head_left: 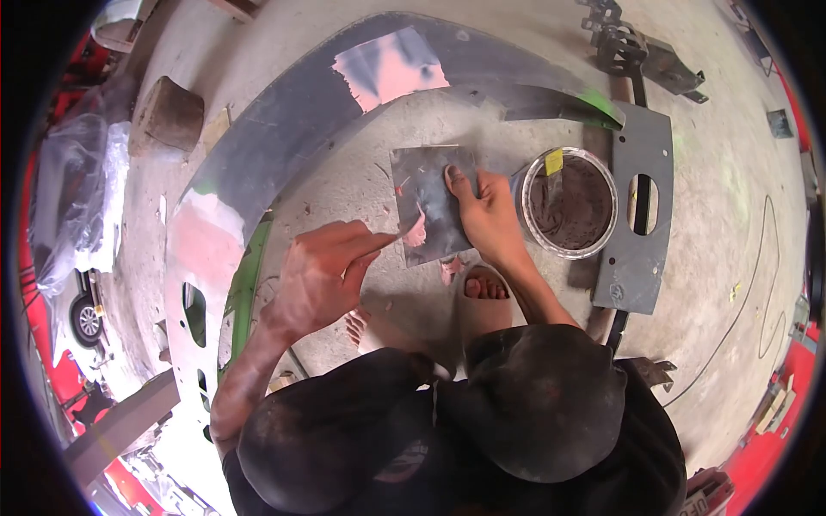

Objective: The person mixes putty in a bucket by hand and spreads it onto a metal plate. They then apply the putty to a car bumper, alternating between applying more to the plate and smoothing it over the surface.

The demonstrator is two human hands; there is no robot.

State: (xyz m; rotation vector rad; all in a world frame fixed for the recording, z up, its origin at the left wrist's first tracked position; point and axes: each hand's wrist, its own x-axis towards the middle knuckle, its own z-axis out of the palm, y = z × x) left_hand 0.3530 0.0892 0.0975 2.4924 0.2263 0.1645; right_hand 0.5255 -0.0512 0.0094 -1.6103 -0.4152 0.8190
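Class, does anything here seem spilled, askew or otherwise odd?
A pink clump at the lower edge of the dark plate looks like stray paste; whether it clings there or lies on the floor is unclear. The upper pink patch has ragged edges.

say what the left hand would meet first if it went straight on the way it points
The left hand points at the dark plate, held by the right hand, so probably that plate; how far its fingers sit above it is unclear.
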